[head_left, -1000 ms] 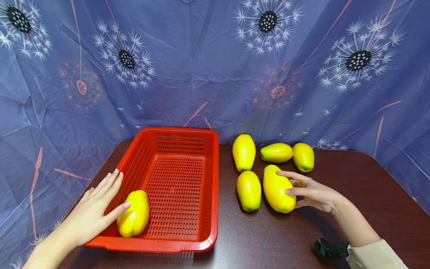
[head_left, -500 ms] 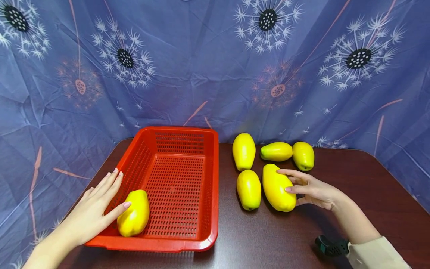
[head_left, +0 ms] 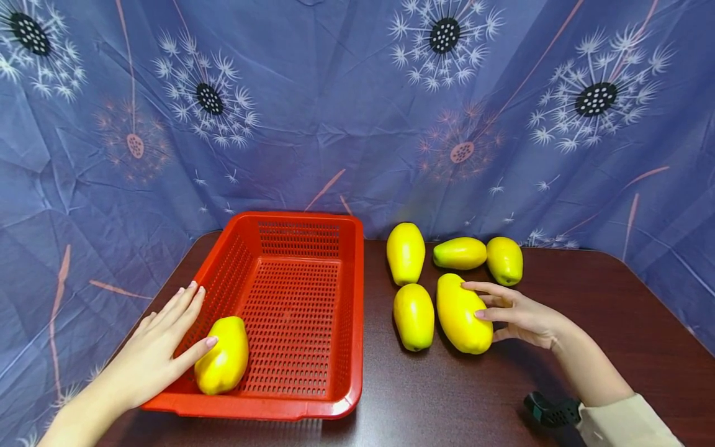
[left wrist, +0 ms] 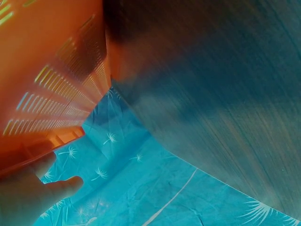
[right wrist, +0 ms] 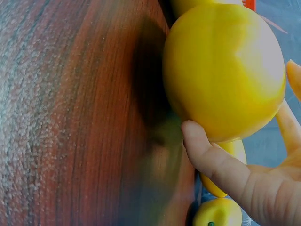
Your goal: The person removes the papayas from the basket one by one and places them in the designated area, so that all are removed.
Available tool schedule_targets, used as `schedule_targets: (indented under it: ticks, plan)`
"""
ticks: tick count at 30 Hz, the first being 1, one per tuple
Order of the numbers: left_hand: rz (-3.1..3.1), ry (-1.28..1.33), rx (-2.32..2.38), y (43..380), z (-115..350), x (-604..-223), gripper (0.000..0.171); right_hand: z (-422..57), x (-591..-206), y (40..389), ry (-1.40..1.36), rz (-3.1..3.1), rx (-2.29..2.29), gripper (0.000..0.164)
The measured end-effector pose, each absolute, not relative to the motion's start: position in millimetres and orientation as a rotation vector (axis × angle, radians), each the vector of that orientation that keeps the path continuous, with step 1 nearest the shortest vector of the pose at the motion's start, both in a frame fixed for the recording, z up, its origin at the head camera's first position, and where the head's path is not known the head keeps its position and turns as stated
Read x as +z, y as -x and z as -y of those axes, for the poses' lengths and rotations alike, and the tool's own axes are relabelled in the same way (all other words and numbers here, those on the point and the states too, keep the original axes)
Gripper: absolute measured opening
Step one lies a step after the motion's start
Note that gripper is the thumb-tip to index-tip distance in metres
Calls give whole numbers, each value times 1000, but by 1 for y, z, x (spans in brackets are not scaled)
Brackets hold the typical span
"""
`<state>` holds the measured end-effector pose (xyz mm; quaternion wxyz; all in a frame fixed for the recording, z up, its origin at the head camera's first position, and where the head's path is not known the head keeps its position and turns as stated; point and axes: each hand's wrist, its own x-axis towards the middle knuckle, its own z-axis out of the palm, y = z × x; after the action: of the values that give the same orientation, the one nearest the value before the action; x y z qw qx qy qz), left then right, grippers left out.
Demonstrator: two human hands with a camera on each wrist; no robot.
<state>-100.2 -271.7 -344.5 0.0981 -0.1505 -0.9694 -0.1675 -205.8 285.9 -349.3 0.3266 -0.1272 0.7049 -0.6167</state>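
Note:
In the head view, my left hand [head_left: 159, 354] lies over the left rim of a red plastic basket [head_left: 290, 406]. Its fingers are straight, and the thumb reaches onto a yellow papaya [head_left: 228, 360] inside the basket's near left corner. On the dark table, my right hand [head_left: 525, 320] is at the right side of a larger papaya [head_left: 463, 320], fingers spread and loosely bent, fingertips at its skin. The right wrist view shows this papaya [right wrist: 223, 70] close up, one finger [right wrist: 207, 153] at its lower edge. Part of the left hand [left wrist: 28, 193] appears beside the basket wall in the left wrist view.
Another papaya [head_left: 414, 318] lies just left of the larger one. Behind them are a standing-looking papaya [head_left: 405, 254], a sideways one [head_left: 460, 253] and a greenish-ended one [head_left: 505, 261]. A blue dandelion-print cloth [head_left: 335, 124] hangs behind the table [head_left: 424, 397].

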Motion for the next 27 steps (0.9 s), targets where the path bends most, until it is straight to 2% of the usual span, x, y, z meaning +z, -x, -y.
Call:
schedule_targets:
  ticks: [18, 27]
  plan:
    - [2871, 443, -504, 101, 272, -344, 76, -290, -341, 204, 303, -1927, -1584, 54]
    - [2862, 450, -493, 101, 272, -344, 76, -294, -321, 206, 305, -2043, -1553, 53]
